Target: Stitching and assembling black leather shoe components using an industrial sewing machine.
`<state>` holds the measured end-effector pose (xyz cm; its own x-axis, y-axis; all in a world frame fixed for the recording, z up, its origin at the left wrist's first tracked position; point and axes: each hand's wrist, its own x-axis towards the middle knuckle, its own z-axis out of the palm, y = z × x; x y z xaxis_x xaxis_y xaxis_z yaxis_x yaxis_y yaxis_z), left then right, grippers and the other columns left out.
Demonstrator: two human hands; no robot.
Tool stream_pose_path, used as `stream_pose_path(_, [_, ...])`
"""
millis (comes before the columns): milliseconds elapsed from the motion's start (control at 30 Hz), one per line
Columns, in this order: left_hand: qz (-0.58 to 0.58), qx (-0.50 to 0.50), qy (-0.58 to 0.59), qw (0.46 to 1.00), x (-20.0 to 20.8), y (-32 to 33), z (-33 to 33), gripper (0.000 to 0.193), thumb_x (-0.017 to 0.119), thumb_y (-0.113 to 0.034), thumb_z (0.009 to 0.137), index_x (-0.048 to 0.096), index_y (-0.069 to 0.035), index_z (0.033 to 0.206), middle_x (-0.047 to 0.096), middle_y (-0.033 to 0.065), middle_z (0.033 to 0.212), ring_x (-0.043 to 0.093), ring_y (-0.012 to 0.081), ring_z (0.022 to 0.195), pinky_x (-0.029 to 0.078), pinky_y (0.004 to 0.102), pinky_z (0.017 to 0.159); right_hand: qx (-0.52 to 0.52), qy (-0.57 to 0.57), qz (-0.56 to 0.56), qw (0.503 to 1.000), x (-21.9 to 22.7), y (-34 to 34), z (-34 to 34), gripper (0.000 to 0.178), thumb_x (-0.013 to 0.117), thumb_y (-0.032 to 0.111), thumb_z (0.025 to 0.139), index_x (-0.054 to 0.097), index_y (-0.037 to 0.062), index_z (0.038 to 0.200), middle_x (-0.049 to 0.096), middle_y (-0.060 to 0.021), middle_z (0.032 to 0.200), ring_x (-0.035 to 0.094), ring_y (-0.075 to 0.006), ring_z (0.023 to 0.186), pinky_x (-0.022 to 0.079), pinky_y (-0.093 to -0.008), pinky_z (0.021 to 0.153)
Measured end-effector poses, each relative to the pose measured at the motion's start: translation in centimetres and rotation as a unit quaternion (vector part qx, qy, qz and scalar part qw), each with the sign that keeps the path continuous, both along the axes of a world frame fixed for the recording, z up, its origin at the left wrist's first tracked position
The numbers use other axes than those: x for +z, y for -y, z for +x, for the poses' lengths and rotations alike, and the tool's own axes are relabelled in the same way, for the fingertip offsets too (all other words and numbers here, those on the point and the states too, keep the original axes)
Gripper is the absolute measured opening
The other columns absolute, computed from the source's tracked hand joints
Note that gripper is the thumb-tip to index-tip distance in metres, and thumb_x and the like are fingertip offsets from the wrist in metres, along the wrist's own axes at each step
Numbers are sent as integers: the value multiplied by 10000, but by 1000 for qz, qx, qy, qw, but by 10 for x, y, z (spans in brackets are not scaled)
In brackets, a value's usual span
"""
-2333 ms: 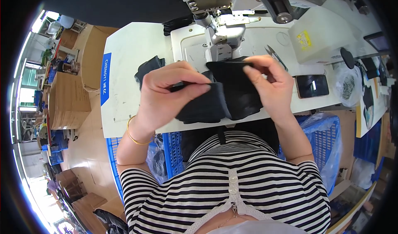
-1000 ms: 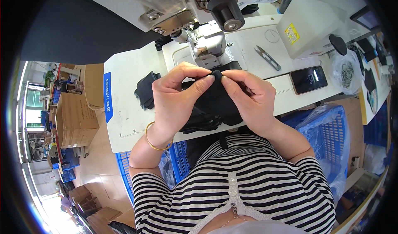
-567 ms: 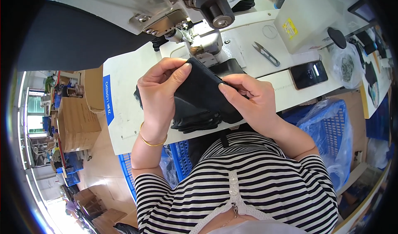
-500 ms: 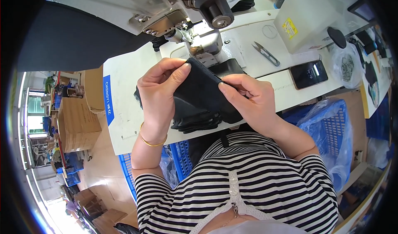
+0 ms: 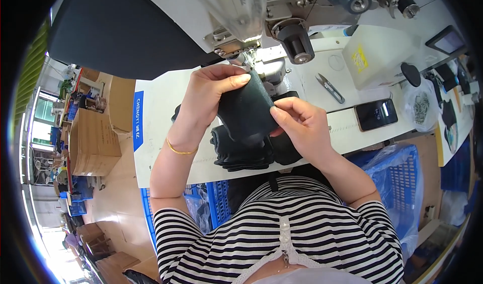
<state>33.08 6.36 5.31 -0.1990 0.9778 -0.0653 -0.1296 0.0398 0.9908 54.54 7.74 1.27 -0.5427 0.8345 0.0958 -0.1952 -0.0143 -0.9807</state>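
Observation:
Both hands pinch a black fabric piece (image 5: pixel 246 114) in front of the sewing machine's needle area (image 5: pixel 250 58). My left hand (image 5: pixel 215 90) grips its upper left corner between thumb and fingers, close to the presser foot. The right edge, lower down, is pinched by my right hand (image 5: pixel 302 125). The fabric's far corner reaches the machine's sewing arm (image 5: pixel 274 70); whether it lies under the foot is hard to see. Beneath the held piece, a stack of folded black fabric pieces (image 5: pixel 239 153) rests on the white table (image 5: pixel 166 148).
Thread snips (image 5: pixel 330 88) and a phone (image 5: pixel 376 115) lie to the right, near a white container (image 5: pixel 372 57) and a clear plastic bag (image 5: pixel 421 108). Below the table stand a plastic-lined blue crate (image 5: pixel 397 183) and another blue crate (image 5: pixel 220 203). Cardboard boxes (image 5: pixel 93 143) stand at left.
The fabric piece has come closer to the needle area, its far corner now at the sewing arm. My view has shifted, so the machine appears further right. Both hands keep their pinch.

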Motion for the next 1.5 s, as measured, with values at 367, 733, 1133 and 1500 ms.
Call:
stream_pose_path(367, [-63,17,37,997,16,-17,-2,64,706,24,806,678,33,862,680,103,834,652,162,767,540,261,734,14,-36,-16,999,3,-14,-9,170,601,104,952,657,-52,990,682,-71,825,654,-101,713,581,-254,629])
stream_pose_path(733, [-35,2,-6,999,9,-20,-8,132,701,47,804,654,37,927,691,127,905,664,180,830,532,295,811,14,-42,-13,999,3,-13,-8,165,601,98,951,659,-50,996,680,-67,825,651,-100,707,576,-248,629])
stream_pose_path(1133, [-62,8,-2,998,8,-24,-12,228,695,45,809,639,37,1030,676,106,987,643,168,916,507,287,867,12,-36,-15,999,0,-15,-9,187,583,120,957,653,-52,978,692,-75,775,688,-124,698,551,-229,645])
stream_pose_path(1500, [-54,16,-39,998,13,-20,-8,178,750,19,770,673,3,930,671,66,866,628,146,824,488,265,780,34,2,-29,999,-2,-7,-2,212,561,135,980,641,-56,1022,695,-99,843,707,-163,732,565,-234,650])
